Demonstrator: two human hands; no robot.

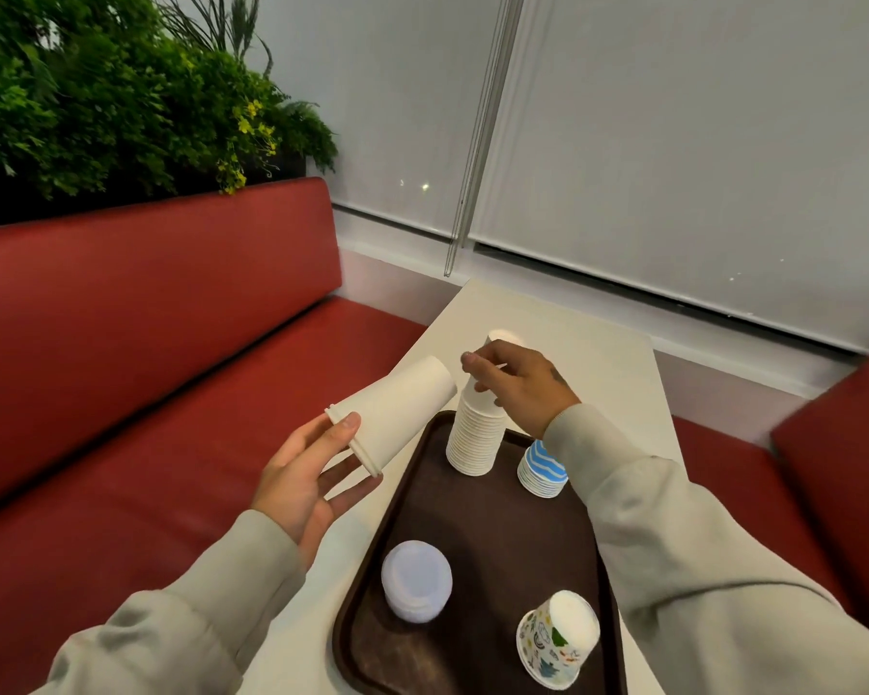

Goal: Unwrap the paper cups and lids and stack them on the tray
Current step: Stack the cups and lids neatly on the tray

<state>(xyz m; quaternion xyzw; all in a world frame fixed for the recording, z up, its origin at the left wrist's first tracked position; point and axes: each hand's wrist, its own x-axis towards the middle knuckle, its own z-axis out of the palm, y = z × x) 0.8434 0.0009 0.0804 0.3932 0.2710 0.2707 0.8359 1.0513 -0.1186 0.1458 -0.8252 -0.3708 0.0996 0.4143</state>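
Note:
A dark brown tray [502, 534] lies on the white table. At its far end stands a tall stack of upside-down white paper cups [472, 433]; my right hand [515, 381] grips the upper part of this stack. My left hand [304, 474] holds a few nested white cups [397, 411] on their side, left of the tray, thumb on the rims. A short stack of blue wave-patterned cups [543, 471] stands by the tall stack. Near me on the tray sit a pile of white lids [416, 580] and upside-down cups with a colourful print [558, 639].
The narrow white table [598, 353] runs toward a window with lowered grey blinds [673, 143]. Red bench seats [146, 343] lie on the left and at the right edge. Green plants [96, 92] rise behind the left bench.

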